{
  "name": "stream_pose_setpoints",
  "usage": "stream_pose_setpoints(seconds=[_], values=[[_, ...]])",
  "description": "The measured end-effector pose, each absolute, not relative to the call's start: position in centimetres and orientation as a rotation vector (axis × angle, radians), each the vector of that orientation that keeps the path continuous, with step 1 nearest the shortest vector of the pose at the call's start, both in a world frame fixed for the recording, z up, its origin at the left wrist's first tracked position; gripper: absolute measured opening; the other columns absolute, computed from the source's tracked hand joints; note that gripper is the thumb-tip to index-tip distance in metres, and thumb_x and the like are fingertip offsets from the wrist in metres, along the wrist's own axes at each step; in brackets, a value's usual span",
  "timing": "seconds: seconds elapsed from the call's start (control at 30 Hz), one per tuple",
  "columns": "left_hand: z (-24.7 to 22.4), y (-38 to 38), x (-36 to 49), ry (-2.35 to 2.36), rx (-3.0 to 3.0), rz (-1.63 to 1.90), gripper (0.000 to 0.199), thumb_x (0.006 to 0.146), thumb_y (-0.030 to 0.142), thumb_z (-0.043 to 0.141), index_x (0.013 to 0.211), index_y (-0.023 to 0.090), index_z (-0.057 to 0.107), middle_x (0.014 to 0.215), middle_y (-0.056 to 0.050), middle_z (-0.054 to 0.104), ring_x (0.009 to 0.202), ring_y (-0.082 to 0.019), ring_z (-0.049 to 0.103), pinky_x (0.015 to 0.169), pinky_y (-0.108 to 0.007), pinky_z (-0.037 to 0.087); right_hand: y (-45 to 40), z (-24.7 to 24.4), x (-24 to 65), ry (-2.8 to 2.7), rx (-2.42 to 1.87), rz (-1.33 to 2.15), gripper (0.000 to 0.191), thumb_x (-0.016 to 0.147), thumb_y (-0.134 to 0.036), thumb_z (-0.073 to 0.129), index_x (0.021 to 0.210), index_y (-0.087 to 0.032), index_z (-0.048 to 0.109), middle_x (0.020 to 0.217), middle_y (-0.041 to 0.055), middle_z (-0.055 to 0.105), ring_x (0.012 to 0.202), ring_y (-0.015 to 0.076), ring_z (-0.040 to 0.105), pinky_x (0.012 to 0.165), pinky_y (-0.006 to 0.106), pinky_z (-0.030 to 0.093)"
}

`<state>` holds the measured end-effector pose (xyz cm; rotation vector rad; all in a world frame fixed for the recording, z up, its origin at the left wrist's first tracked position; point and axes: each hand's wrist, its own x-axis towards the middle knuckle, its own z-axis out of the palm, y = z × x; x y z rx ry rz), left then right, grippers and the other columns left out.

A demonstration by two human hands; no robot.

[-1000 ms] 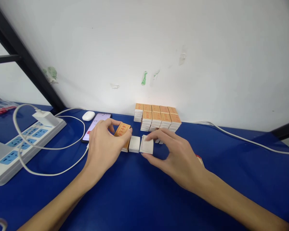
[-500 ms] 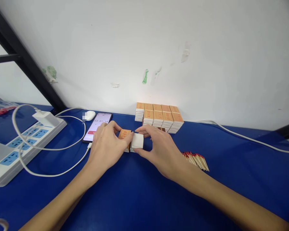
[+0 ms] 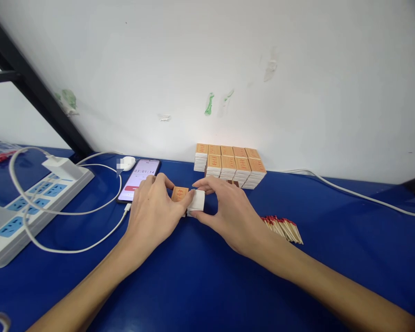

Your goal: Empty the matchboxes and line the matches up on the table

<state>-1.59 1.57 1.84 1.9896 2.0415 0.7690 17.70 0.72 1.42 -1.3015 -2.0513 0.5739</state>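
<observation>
Left hand point(image 3: 152, 214): I see it curled round an orange-topped matchbox point(image 3: 179, 194), fingers pinching the box's near and far sides; the grip is closed on it, the box low over the tabletop point(image 3: 200, 286).

Right hand point(image 3: 230, 214): grip closed on a white inner tray point(image 3: 197, 201), thumb on the near edge, index finger along the far edge. The tray's left end touches the matchbox.

Where the pieces sit: matchbox and tray meet just in front of the matchbox stack point(image 3: 230, 165), a little to its left. Something white lies under them; I cannot tell whether it is another tray.

Step in hand: I judge this to be the joining of tray and sleeve, the tray lined up at the sleeve's open end and not yet pushed in.

Next move calls for: as I read it, keeping the tray level with the sleeve's mouth and sliding it straight left while the left hand braces the sleeve; a skewed tray would likely catch on the edge.

Loose matches point(image 3: 283, 229): a red-tipped heap right of the stack and nearer me, apart from both hands.

Phone point(image 3: 140, 178): left of the stack, screen lit, cable plugged in.

Power strip point(image 3: 24, 212): far left of the stack, charger point(image 3: 58, 165) plugged in.
</observation>
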Motion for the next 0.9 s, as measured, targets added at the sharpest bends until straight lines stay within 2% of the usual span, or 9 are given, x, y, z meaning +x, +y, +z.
stream_pose_setpoints(seconds=[0.23, 0.33, 0.4, 0.53, 0.7, 0.9], values=[[2.0, 1.4, -1.6, 1.975, 1.886, 0.776, 0.048, 0.096, 0.070, 0.066, 0.105, 0.023, 0.066, 0.116, -0.013, 0.071, 0.106, -0.038, 0.070, 0.092, -0.051, 0.051, 0.8, 1.4, 17.7, -2.043, -1.276, 0.575, 0.043, 0.088, -0.016, 0.085, 0.124, -0.030, 0.065, 0.125, 0.0027, 0.079, 0.120, 0.0279, 0.073, 0.104, 0.049, 0.053], [2.1, 1.4, -1.6, 1.908, 1.795, 0.853, 0.050, 0.100, 0.070, 0.061, 0.109, 0.022, 0.069, 0.121, -0.015, 0.073, 0.112, -0.040, 0.069, 0.097, -0.053, 0.050, 0.9, 1.5, 17.6, -2.040, -1.272, 0.569, 0.043, 0.088, -0.017, 0.085, 0.125, -0.030, 0.066, 0.124, 0.0027, 0.079, 0.119, 0.0282, 0.073, 0.103, 0.049, 0.054], [2.1, 1.4, -1.6, 1.869, 1.737, 0.910, 0.056, 0.103, 0.072, 0.056, 0.120, 0.021, 0.069, 0.127, -0.015, 0.074, 0.118, -0.039, 0.069, 0.101, -0.053, 0.050, 1.0, 1.4, 17.6, -2.051, -1.271, 0.566, 0.045, 0.088, -0.017, 0.085, 0.127, -0.029, 0.065, 0.125, 0.0041, 0.079, 0.119, 0.0285, 0.073, 0.103, 0.049, 0.055], [1.9, 1.2, -1.4, 1.750, 1.547, 1.008, 0.070, 0.106, 0.079, 0.046, 0.148, 0.023, 0.055, 0.141, -0.015, 0.073, 0.130, -0.034, 0.069, 0.108, -0.050, 0.052, 1.0, 1.1, 17.5, -2.071, -1.272, 0.562, 0.046, 0.090, -0.018, 0.085, 0.129, -0.027, 0.064, 0.128, 0.0067, 0.077, 0.121, 0.0284, 0.071, 0.103, 0.049, 0.056], [1.1, 0.6, -1.0, 1.586, 1.298, 1.119, 0.066, 0.104, 0.080, 0.053, 0.145, 0.029, 0.062, 0.159, -0.011, 0.065, 0.152, -0.035, 0.056, 0.124, -0.052, 0.042, 0.8, 1.3, 17.6, -2.070, -1.281, 0.572, 0.047, 0.091, -0.022, 0.086, 0.132, -0.027, 0.063, 0.128, 0.0064, 0.076, 0.122, 0.0285, 0.070, 0.104, 0.050, 0.055], [-0.1, 0.5, -0.8, 1.528, 1.266, 1.213, 0.063, 0.106, 0.076, 0.051, 0.145, 0.030, 0.065, 0.156, -0.011, 0.067, 0.150, -0.035, 0.059, 0.116, -0.046, 0.052, 1.0, 0.8, 17.6, -2.085, -1.293, 0.590, 0.047, 0.092, -0.021, 0.085, 0.133, -0.026, 0.063, 0.128, 0.0072, 0.075, 0.119, 0.0282, 0.071, 0.103, 0.049, 0.056]])
